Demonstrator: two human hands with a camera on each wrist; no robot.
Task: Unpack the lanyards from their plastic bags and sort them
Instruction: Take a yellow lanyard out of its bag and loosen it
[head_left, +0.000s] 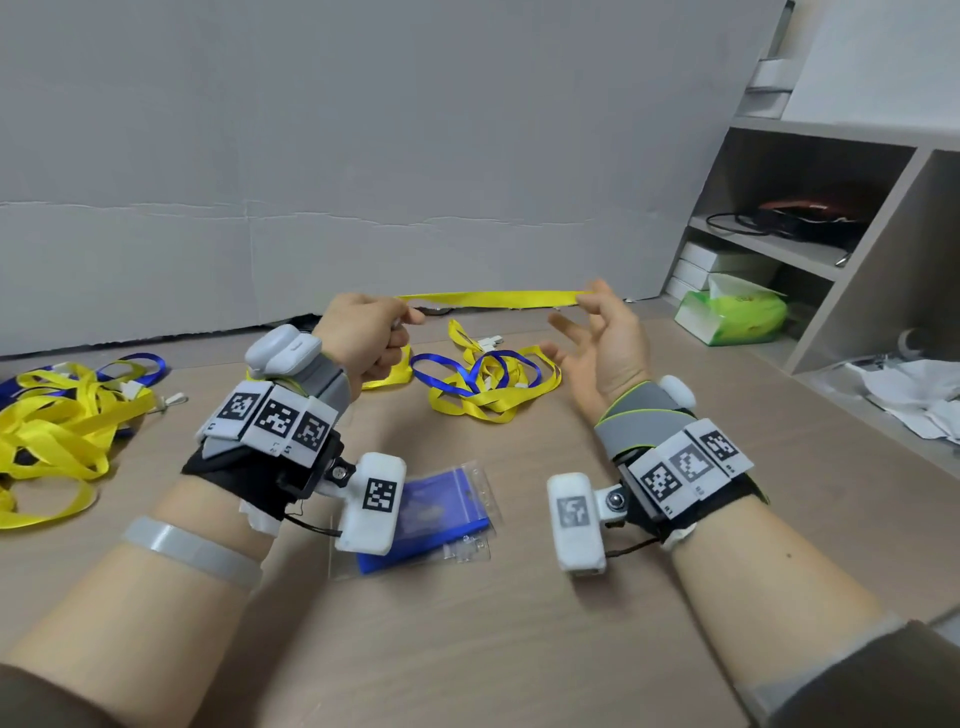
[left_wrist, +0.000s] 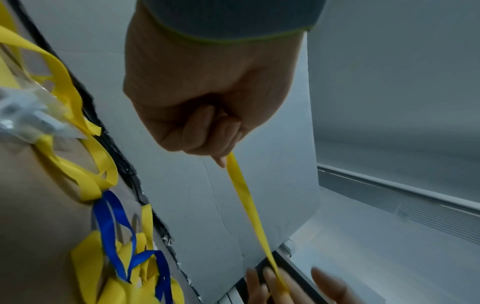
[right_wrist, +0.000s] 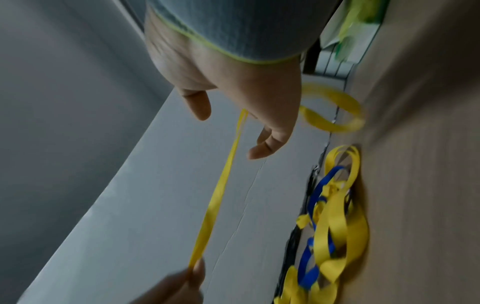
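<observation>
A yellow lanyard (head_left: 488, 300) is stretched taut in the air between my two hands, above the far part of the table. My left hand (head_left: 400, 322) grips one end in a closed fist (left_wrist: 207, 127). My right hand (head_left: 589, 299) pinches the other end at its upper fingertips, with the remaining fingers (right_wrist: 267, 144) spread loosely. A tangle of yellow and blue lanyards (head_left: 488, 379) lies on the table just beneath the strap. A larger heap of mostly yellow lanyards (head_left: 57, 426) lies at the far left. A clear bag with a clasp (left_wrist: 26, 115) rests among the straps.
A clear pack of blue card holders (head_left: 441, 514) lies near me between my wrists. To the right stand a shelf unit (head_left: 810, 249), a green tissue pack (head_left: 737, 317) and crumpled white wrappers (head_left: 909, 389). A grey board (head_left: 363, 156) backs the table.
</observation>
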